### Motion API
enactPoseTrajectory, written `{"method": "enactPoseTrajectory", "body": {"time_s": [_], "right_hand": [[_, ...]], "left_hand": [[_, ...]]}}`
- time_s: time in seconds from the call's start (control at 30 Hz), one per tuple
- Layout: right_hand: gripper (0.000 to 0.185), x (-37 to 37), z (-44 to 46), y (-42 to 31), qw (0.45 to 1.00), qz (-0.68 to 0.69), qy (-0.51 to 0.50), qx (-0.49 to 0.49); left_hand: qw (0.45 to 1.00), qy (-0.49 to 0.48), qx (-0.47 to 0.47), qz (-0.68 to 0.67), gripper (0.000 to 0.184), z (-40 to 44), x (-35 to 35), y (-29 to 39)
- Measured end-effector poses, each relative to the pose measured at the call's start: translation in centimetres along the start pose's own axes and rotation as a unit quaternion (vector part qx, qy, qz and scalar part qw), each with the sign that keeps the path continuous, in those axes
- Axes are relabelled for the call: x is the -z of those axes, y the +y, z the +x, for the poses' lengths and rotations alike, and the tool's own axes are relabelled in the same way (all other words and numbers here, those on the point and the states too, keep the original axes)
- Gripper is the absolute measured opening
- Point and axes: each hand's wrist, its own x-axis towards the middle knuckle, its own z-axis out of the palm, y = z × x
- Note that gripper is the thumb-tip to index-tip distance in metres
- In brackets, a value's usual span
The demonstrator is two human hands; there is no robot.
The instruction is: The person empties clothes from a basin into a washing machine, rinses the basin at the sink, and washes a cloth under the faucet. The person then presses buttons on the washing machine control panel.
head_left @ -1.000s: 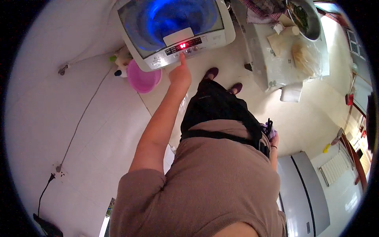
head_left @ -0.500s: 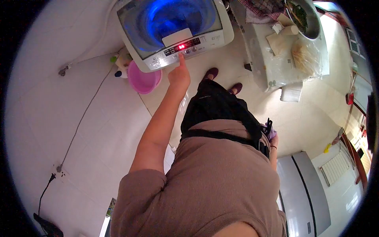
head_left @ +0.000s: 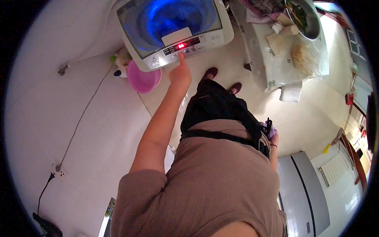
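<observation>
At the top, a top-loading washing machine (head_left: 227, 33) has a see-through lid with blue light showing inside its drum. My left hand (head_left: 180, 76) reaches to its front control panel (head_left: 193, 45). The index finger is stretched out, its tip at the panel just below the lit red display (head_left: 181, 46); the other fingers are curled in, and I see nothing in them. Low by my right hip, my right hand (head_left: 274, 139) is closed round a crumpled purple cloth-like item (head_left: 271, 132). My body and clothing partly hide that hand.
A pink basin (head_left: 144, 81) stands on the floor left of the machine, beside some bottles. To the right, a covered table (head_left: 260, 59) holds a metal bowl (head_left: 316, 35) of greens and a plastic bag (head_left: 306, 59). A grey fridge (head_left: 294, 189) stands at lower right.
Hardly anything differs. My left hand has shifted very slightly, with its fingertip still at the panel. My right hand stays by my hip with the purple item.
</observation>
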Motion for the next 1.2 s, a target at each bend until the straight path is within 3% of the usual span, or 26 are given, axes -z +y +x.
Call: {"method": "enactPoseTrajectory", "body": {"time_s": [0.23,0.43,0.53,0.63,0.67,0.7,0.73,0.8,0.87,1.2], "right_hand": [[0.026,0.3,0.8,0.0,0.997,0.056,-0.021,-0.046],[0.023,-3.3,-2.2,-1.2,0.997,0.013,0.079,-0.010],[0.025,-3.8,-2.7,-1.4,0.994,0.018,0.103,-0.037],[0.026,-1.1,-1.0,-0.4,0.994,0.081,-0.059,-0.054],[0.027,-0.4,-0.3,-0.1,0.998,0.050,-0.004,-0.036],[0.027,-0.1,0.0,0.0,0.998,0.021,0.051,-0.018],[0.027,0.3,0.4,0.2,0.998,0.022,0.052,-0.017],[0.027,0.8,1.1,0.5,0.998,0.050,0.004,-0.041],[0.027,-1.2,-0.7,-0.1,0.998,0.042,0.021,-0.032],[0.030,2.0,1.2,0.9,0.997,0.054,0.033,-0.042]], "left_hand": [[1.000,-0.002,-0.012,0.000,0.065,-0.1,0.1,-0.3],[0.999,-0.035,0.002,0.003,0.065,0.2,0.5,0.1],[0.999,-0.032,0.005,0.002,0.064,0.2,0.4,0.0],[0.999,0.030,-0.018,0.006,0.065,-0.2,0.0,-0.3],[0.998,0.052,-0.026,0.007,0.066,0.0,0.1,-0.3],[1.000,0.001,-0.012,0.008,0.066,0.1,0.5,0.0],[0.999,-0.051,0.002,0.009,0.066,0.2,0.7,0.1],[0.999,-0.053,0.004,0.004,0.065,0.0,1.0,0.4],[0.998,-0.058,0.008,-0.001,0.065,-0.1,0.9,0.5],[1.000,-0.022,-0.010,-0.006,0.062,0.3,0.0,-0.1]]}}
